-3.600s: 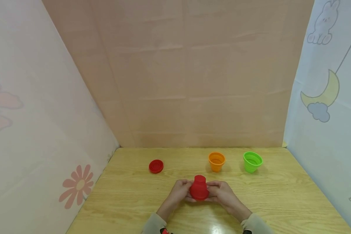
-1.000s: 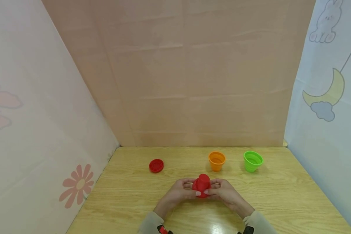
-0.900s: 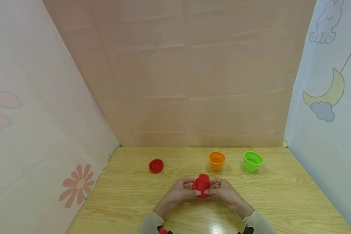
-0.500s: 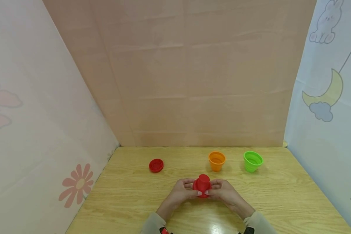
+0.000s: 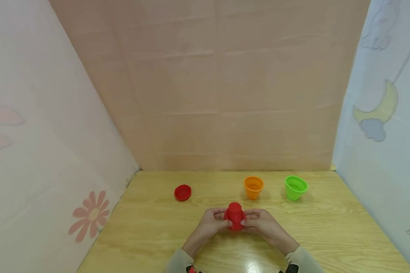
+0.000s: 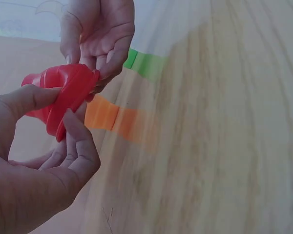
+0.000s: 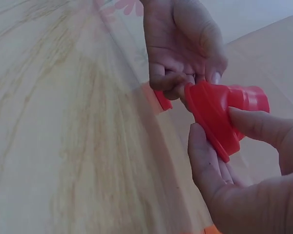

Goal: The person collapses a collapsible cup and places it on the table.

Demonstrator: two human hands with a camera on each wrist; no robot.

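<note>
A red collapsible cup [image 5: 235, 209] is held upside down between both hands in front of the person, its narrow base facing up. My left hand [image 5: 208, 225] pinches its left side, thumb on the wall and fingers curled behind the rim. The right hand [image 5: 264, 226] grips the other side the same way. In the wrist views the red cup [image 6: 63, 100] has a dented, stepped wall, and its wide rim [image 7: 205, 129] rests against the fingertips of both hands. The inside of the cup is hidden.
A flattened red collapsible cup [image 5: 182, 192] lies at the back left of the wooden table [image 5: 140, 227]. An orange cup [image 5: 253, 187] and a green cup [image 5: 295, 188] stand upright, mouths up, at the back right. Printed cloth walls flank the table, with a tan one behind.
Since the earliest frame, both thumbs have come round to the near side of the red cup. Over the last half second the cup's base has shifted slightly left, with the hands nearly still.
</note>
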